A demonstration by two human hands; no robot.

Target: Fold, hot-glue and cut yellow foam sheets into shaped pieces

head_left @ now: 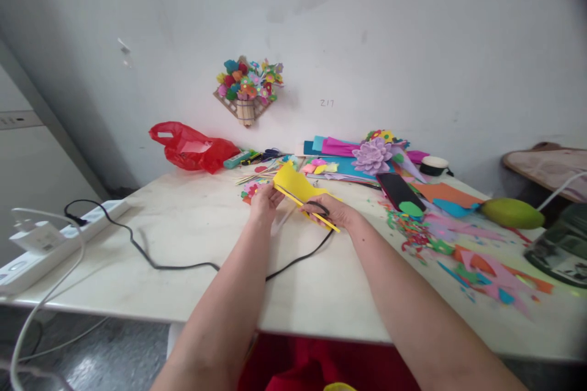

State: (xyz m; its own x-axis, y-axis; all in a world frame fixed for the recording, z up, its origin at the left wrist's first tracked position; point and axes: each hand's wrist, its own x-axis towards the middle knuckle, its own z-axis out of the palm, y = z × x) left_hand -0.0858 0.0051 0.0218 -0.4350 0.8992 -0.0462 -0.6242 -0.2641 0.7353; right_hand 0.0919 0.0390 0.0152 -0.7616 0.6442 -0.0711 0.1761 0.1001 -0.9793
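My left hand (266, 200) grips the left edge of a yellow craft sheet (296, 183), which looks like foam or paper. In my right hand (331, 211) is a pair of scissors (320, 206) with dark handles; the blades lie along the sheet's near edge. A narrow yellow strip (332, 226) runs along that edge and sticks out past my right hand. Just behind my left hand lies a small cluster of coloured flower shapes (252, 189). Beneath my wrists a black cable (293, 270) crosses the white table (183, 226).
At the left is a power strip (98, 215) with a white charger (39, 237). A red plastic bag (192, 149) lies at the back. On the right are a phone (398, 191), foam scraps (490, 269), a green mango-like fruit (512, 212) and a jar (562, 244).
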